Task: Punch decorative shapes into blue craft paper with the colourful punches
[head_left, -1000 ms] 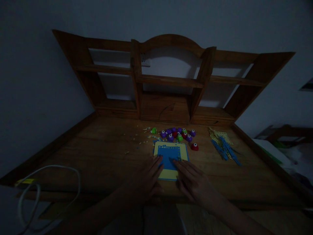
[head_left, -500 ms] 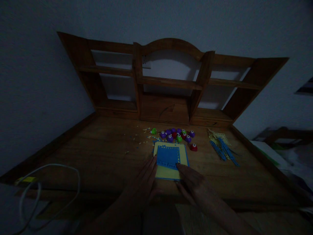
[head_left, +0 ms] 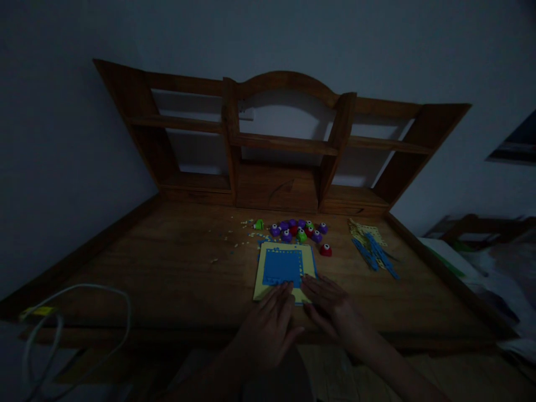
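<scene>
L hand: bare; slim, tapering fingers plus thumb. Nail detail: illegible, low light. R hand: bare; same gen. config., slim fingers plus thumb. L forearm, adj. to L hand: bare where visible; upper end lost in shadow. R forearm, adj. to R hand: bare to lower frame edge. Dk.-grey surface, below/btwn hands: plain; garment or seat, cannot tell.

From my end I count one left hand, one right hand, one blue square, one yellow sheet, at least seven purple pieces, three red pieces, three green pieces and one white cable; the paper bits and cut strips are too small or tangled to number
</scene>
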`<state>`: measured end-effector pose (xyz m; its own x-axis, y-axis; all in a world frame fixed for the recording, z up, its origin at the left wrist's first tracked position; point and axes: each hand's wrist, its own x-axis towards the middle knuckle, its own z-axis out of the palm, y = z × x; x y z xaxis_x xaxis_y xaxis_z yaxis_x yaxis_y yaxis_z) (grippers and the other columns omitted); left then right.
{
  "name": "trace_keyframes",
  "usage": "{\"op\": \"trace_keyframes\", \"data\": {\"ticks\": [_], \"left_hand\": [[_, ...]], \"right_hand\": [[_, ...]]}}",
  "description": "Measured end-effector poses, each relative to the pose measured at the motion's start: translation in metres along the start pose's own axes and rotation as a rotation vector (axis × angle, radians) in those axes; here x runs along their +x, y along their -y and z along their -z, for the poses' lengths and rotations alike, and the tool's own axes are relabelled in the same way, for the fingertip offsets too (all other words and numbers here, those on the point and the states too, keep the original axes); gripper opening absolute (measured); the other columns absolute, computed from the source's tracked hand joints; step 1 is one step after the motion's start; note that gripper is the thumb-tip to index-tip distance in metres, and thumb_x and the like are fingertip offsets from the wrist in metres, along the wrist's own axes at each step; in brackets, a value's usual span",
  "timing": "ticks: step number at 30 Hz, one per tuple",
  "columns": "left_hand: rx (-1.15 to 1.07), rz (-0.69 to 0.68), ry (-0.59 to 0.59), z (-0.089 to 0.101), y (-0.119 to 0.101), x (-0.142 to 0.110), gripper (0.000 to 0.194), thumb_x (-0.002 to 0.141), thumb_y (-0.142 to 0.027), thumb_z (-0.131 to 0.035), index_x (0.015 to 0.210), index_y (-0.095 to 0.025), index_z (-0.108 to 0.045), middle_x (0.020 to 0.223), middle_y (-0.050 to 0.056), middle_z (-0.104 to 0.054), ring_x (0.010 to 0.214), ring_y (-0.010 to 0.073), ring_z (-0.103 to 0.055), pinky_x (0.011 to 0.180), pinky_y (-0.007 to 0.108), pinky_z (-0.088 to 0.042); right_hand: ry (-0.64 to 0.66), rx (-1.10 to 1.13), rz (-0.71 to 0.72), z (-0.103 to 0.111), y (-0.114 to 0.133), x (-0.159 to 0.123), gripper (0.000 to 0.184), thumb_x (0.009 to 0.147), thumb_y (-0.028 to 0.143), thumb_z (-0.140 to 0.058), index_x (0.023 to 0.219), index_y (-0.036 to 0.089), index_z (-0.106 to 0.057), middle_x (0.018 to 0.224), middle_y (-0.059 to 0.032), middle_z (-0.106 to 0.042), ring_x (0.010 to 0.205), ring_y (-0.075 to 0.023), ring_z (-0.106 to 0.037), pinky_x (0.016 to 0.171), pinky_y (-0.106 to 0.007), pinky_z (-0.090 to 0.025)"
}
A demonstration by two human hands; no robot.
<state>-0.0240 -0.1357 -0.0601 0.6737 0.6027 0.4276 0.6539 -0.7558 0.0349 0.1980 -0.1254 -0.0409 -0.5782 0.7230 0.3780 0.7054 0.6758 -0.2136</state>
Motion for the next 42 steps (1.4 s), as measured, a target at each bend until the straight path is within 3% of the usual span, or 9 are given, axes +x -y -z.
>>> {"op": "trace_keyframes", "data": {"ticks": [7, 16, 20, 25, 28, 31, 42], "left_hand": [[-0.008, 0.049, 0.015, 0.008, 0.016, -0.012, 0.055, 0.094, -0.036, -0.044, 0.137, -0.004, -0.032, 0.141, 0.019, -0.038, 0.13, 0.028, -0.036, 0.101, 0.04, -0.045], [0.094, 0.123, -0.033, 0.019, 0.03, -0.038, 0.056, 0.093, -0.038, -0.046, 0.136, -0.003, -0.034, 0.136, 0.02, -0.043, 0.126, 0.029, -0.042, 0.097, 0.039, -0.047], [0.113, 0.136, -0.026, 0.028, 0.022, -0.028, 0.06, 0.093, -0.034, -0.045, 0.141, -0.003, -0.026, 0.144, 0.019, -0.033, 0.133, 0.0283, -0.032, 0.103, 0.039, -0.041], [0.074, -0.088, 0.044, 0.009, 0.014, -0.012, 0.055, 0.091, -0.016, -0.04, 0.142, -0.004, -0.026, 0.147, 0.015, -0.028, 0.137, 0.0286, -0.022, 0.11, 0.043, -0.031], [0.051, -0.102, 0.055, -0.007, 0.019, -0.011, 0.056, 0.087, -0.011, -0.04, 0.141, -0.002, -0.027, 0.146, 0.015, -0.03, 0.136, 0.0286, -0.023, 0.11, 0.044, -0.031], [0.054, -0.102, 0.013, -0.01, 0.023, -0.014, 0.055, 0.087, -0.01, -0.039, 0.141, -0.003, -0.028, 0.144, 0.015, -0.034, 0.135, 0.0281, -0.026, 0.108, 0.044, -0.034], [0.078, -0.008, -0.018, 0.017, 0.037, -0.024, 0.047, 0.089, -0.018, -0.045, 0.134, -0.006, -0.038, 0.132, 0.015, -0.05, 0.124, 0.0273, -0.044, 0.101, 0.039, -0.044]], "right_hand": [[-0.01, 0.006, -0.028, 0.002, -0.004, -0.005, 0.04, 0.088, 0.019, -0.051, 0.128, 0.021, -0.054, 0.134, -0.009, -0.052, 0.125, -0.0227, -0.047, 0.103, -0.044, -0.042], [-0.008, -0.026, -0.021, 0.002, -0.005, -0.006, 0.039, 0.088, 0.02, -0.053, 0.127, 0.021, -0.056, 0.133, -0.01, -0.053, 0.123, -0.0238, -0.049, 0.102, -0.044, -0.044], [-0.045, 0.001, -0.008, 0.004, -0.001, -0.001, 0.038, 0.088, 0.021, -0.052, 0.126, 0.022, -0.056, 0.135, -0.0086, -0.051, 0.122, -0.0233, -0.05, 0.102, -0.044, -0.044], [0.028, -0.006, 0.122, 0.007, 0.002, 0.008, 0.043, 0.09, 0.016, -0.046, 0.134, 0.019, -0.048, 0.133, -0.009, -0.053, 0.121, -0.0212, -0.05, 0.103, -0.041, -0.042], [0.055, -0.008, 0.158, 0.009, 0.002, 0.009, 0.046, 0.09, 0.016, -0.048, 0.135, 0.02, -0.046, 0.13, -0.0088, -0.056, 0.118, -0.0201, -0.053, 0.1, -0.039, -0.045], [0.069, -0.009, 0.142, 0.011, 0.005, 0.01, 0.047, 0.089, 0.018, -0.049, 0.136, 0.021, -0.045, 0.127, -0.0087, -0.057, 0.117, -0.0198, -0.053, 0.098, -0.038, -0.046], [0.123, 0.007, 0.071, 0.007, 0.01, 0.011, 0.048, 0.09, 0.02, -0.047, 0.137, 0.022, -0.043, 0.131, -0.0093, -0.053, 0.12, -0.0231, -0.048, 0.102, -0.042, -0.042]]}}
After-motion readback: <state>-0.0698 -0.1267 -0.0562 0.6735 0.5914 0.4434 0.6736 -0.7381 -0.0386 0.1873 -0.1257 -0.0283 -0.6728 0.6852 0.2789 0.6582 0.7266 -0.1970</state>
